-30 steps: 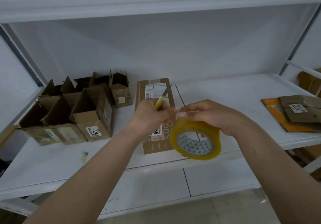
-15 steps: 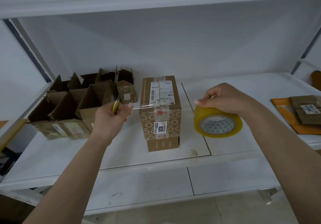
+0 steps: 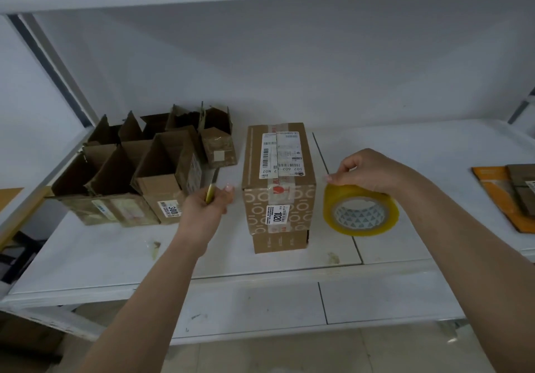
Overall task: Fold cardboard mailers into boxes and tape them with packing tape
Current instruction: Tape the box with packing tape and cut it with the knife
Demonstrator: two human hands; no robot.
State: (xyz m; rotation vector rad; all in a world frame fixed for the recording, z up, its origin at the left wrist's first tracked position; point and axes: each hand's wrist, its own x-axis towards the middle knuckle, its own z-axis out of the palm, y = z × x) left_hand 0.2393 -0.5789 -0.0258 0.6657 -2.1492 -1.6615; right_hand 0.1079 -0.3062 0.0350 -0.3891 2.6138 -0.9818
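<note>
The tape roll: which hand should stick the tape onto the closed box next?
Probably the left hand: it pinches the loose end beside the closed box, while the right hand holds the tape roll.

We see two bare forearms reaching in from the lower edge, with no sleeve, watch, bracelet or glove on either. Our left hand and our right hand wear no rings that we can make out. The nails on our fingers are longish, with pale, light-coloured tips. Both arms are slim and smooth, and we cannot tell any marks on them.
</note>
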